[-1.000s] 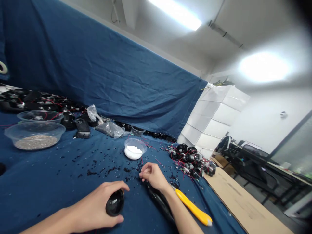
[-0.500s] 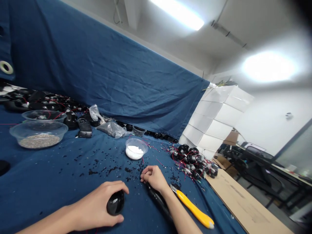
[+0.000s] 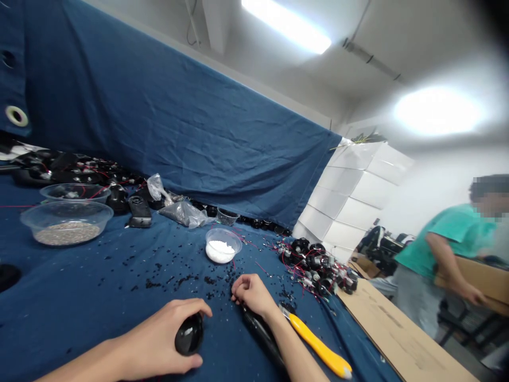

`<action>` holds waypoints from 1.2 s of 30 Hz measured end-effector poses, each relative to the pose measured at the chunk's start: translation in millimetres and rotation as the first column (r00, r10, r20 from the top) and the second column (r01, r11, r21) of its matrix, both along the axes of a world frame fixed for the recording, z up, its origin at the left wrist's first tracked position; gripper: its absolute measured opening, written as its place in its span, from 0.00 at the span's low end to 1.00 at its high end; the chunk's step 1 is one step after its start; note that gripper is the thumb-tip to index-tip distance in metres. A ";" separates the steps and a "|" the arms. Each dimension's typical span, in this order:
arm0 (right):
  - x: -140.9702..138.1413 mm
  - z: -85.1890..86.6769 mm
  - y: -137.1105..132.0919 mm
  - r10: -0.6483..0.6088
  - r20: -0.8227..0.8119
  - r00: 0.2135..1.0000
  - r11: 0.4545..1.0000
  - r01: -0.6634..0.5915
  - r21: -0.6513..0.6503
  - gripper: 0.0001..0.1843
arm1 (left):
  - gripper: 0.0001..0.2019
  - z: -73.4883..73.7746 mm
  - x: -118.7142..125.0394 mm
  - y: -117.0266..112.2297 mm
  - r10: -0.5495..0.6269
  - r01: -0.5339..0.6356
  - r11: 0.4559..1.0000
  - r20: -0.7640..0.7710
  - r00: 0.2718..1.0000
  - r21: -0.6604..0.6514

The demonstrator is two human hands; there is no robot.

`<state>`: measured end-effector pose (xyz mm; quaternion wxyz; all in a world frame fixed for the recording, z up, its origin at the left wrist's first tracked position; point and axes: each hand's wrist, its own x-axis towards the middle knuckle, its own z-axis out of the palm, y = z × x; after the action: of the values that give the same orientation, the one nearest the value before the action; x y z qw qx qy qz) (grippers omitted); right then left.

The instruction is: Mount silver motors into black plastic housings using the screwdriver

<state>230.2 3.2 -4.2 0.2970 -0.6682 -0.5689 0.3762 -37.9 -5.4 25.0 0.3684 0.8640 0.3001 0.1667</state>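
Observation:
My left hand [image 3: 163, 339] curves its thumb and fingers around a glossy black round part [image 3: 189, 334], cup-like in shape, low over the blue cloth. At the edge of the scattered small black pieces [image 3: 209, 279], my right hand [image 3: 252, 293] has its fingertips pinched together; what is between them, if anything, is hidden. Under that wrist and forearm lies a long, shiny black piece [image 3: 262, 339], partly covered. A yellow-handled utility knife [image 3: 318, 347] rests just right of the forearm. Beyond my right hand stands a clear tub of white granules [image 3: 221, 251].
Clear bowls [image 3: 67, 212] stand at the left, the nearer one holding grainy bits. Black parts with red wires [image 3: 318, 265] are heaped at the right, beside a cardboard sheet [image 3: 401, 329]. Plastic bags [image 3: 185, 214] lie at the back. A person in green [image 3: 449, 239] carries a cardboard box.
A person carrying a box has come into view at the right. The view has shifted slightly; both my hands keep nearly the same places and poses.

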 end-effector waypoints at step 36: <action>4.4 0.1 -0.8 0.055 -0.040 0.998 0.998 -0.055 0.011 0.10 | 0.33 -7.1 -1.9 2.1 -0.002 0.001 0.999 -0.026 1.000 -0.046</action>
<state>234.6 2.4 -4.0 0.3011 -0.6431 -0.5831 0.3947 -39.8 -3.2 17.9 0.3844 0.8576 0.3080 0.1483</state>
